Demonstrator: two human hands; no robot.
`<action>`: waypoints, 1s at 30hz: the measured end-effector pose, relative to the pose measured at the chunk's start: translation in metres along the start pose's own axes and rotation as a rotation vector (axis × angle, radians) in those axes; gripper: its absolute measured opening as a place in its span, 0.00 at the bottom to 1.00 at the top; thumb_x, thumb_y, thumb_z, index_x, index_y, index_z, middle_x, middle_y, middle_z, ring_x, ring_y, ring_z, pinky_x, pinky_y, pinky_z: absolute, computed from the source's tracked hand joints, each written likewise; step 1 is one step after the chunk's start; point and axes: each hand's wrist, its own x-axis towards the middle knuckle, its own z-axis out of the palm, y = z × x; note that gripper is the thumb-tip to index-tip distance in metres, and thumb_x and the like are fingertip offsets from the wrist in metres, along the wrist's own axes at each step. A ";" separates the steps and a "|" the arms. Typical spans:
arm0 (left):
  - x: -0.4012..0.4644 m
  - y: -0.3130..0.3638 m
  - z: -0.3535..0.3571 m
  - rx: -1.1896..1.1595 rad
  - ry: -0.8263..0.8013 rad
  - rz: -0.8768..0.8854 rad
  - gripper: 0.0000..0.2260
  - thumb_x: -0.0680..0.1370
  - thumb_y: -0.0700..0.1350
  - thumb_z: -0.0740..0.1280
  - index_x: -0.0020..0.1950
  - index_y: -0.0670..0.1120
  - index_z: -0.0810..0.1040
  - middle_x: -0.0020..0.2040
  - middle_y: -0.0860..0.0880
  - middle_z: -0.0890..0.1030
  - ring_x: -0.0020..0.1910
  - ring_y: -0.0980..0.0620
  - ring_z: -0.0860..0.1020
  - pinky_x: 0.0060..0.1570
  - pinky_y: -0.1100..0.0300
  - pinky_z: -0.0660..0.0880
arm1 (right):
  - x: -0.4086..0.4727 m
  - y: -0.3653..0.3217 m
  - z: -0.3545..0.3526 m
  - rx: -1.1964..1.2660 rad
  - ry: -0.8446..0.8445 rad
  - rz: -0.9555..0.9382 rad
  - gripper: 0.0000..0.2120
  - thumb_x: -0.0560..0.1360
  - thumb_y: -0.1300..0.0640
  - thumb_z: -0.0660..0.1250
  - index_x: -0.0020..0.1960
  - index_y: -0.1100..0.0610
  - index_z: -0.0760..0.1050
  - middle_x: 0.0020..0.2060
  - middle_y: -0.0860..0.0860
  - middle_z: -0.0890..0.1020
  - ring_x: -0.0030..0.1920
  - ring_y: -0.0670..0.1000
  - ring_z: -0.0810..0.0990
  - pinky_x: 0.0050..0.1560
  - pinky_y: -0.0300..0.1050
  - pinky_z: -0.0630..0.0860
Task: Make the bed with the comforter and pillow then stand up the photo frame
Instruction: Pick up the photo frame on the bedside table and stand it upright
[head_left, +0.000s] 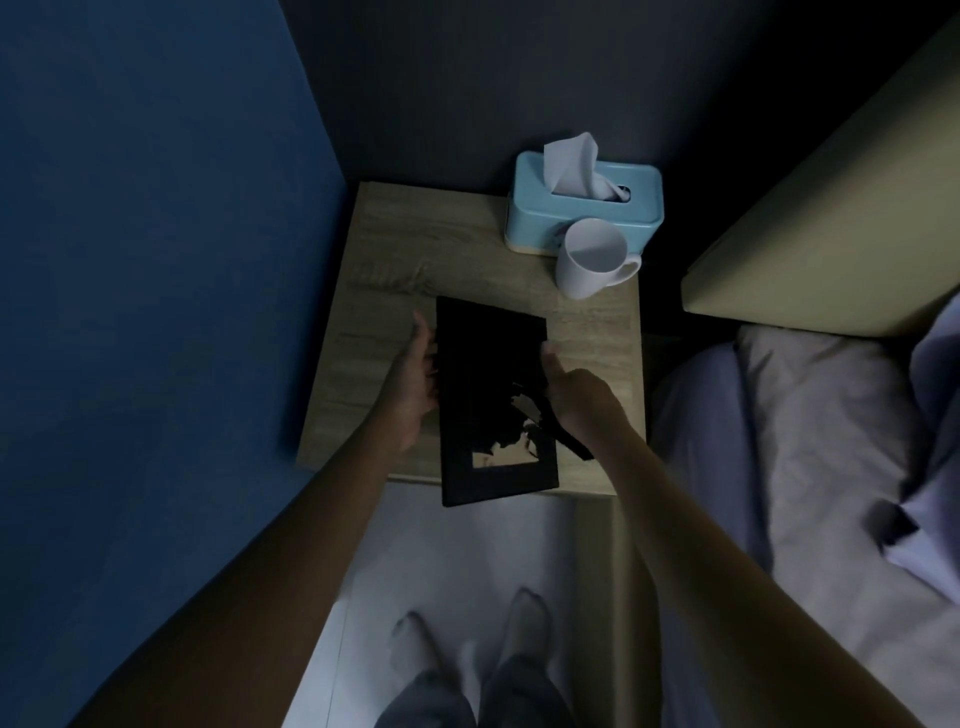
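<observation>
Hands gripping photo frame edges

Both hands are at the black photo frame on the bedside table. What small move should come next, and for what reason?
Probably tilt the photo frame up on its near edge. It lies nearly flat, overhanging the table's front edge, with the left hand and right hand at its long sides. The mug and tissue box stand behind, so there is free space to set it upright.

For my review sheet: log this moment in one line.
stage: frame | both hands grip photo frame | frame tilted over nightstand
</observation>
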 end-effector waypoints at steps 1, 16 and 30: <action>-0.001 0.001 0.002 -0.007 0.005 -0.015 0.25 0.77 0.69 0.50 0.55 0.55 0.78 0.53 0.50 0.82 0.53 0.51 0.80 0.52 0.54 0.75 | -0.002 -0.004 0.001 -0.078 0.014 -0.059 0.30 0.83 0.55 0.51 0.78 0.46 0.38 0.56 0.59 0.77 0.59 0.60 0.75 0.69 0.62 0.60; -0.012 0.002 0.018 -0.470 -0.132 -0.124 0.46 0.70 0.77 0.37 0.75 0.50 0.64 0.60 0.41 0.79 0.56 0.42 0.78 0.57 0.46 0.73 | -0.015 -0.032 0.026 0.228 0.060 -0.232 0.30 0.80 0.39 0.53 0.74 0.59 0.63 0.67 0.57 0.74 0.67 0.57 0.73 0.63 0.47 0.70; -0.007 -0.008 0.032 -0.101 0.093 -0.004 0.35 0.78 0.68 0.40 0.74 0.50 0.67 0.71 0.47 0.71 0.68 0.49 0.70 0.72 0.46 0.59 | -0.016 0.010 -0.027 0.582 0.317 -0.265 0.13 0.80 0.55 0.57 0.45 0.60 0.76 0.40 0.57 0.81 0.40 0.57 0.78 0.40 0.49 0.72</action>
